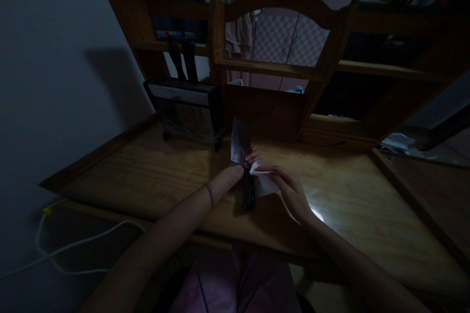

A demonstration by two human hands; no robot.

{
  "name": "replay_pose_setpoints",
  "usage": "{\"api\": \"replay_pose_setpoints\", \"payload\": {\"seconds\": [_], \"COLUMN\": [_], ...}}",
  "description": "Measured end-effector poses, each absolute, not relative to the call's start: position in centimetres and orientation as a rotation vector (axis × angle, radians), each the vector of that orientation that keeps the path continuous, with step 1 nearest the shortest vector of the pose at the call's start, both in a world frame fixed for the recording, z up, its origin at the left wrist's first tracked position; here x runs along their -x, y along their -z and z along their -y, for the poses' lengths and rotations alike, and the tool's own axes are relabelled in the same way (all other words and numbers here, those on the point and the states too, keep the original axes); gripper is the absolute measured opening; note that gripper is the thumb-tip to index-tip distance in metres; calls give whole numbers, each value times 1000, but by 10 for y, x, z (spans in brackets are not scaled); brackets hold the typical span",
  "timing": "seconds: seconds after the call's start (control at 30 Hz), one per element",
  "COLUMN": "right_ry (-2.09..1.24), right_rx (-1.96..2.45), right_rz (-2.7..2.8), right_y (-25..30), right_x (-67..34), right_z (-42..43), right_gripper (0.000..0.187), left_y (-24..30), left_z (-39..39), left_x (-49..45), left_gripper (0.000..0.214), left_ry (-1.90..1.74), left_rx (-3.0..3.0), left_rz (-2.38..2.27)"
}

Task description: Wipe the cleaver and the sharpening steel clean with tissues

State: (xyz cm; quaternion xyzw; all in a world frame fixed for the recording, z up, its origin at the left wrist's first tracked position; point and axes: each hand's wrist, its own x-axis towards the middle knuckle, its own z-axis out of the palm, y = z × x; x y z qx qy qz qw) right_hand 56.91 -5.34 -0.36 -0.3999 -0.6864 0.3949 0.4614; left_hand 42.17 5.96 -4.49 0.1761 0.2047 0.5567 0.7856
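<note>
A cleaver [240, 139] with a broad metal blade and a black handle is held just above the wooden desk, its blade pointing away from me. My left hand [251, 155] is closed around it where blade and handle meet; part of that hand is hidden behind the knife. Pinched in my right hand [292, 188] is a white tissue [265, 182], which touches the knife near the top of the handle. The lower end of the black handle points toward me.
A knife block [183, 90] with two black-handled knives stands at the back left, against the desk's wooden shelf unit [264, 76]. A white cable [84, 239] hangs at the left edge. A bright light spot lies on the desk [352, 195] by my right wrist.
</note>
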Motion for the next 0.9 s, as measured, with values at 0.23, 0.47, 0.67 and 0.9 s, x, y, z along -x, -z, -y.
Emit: {"api": "replay_pose_setpoints", "payload": {"seconds": [0.23, 0.47, 0.67, 0.9], "right_ry": [-850, -894, -930, -906], "right_rx": [977, 902, 888, 917], "right_rz": [1932, 2001, 2002, 1942], "right_y": [11, 11, 4, -1], "right_x": [-566, -565, -567, -567], "right_z": [56, 58, 60, 62], "right_gripper": [37, 39, 35, 31], "left_y": [37, 36, 34, 38], "left_z": [-57, -57, -54, -57], "left_x": [-420, -421, -425, -421], "left_gripper": [34, 33, 36, 38], "left_ry": [-1155, -1160, -1164, -1111], "left_rx": [-308, -255, -194, -205], "left_rz": [-455, -458, -365, -272]}}
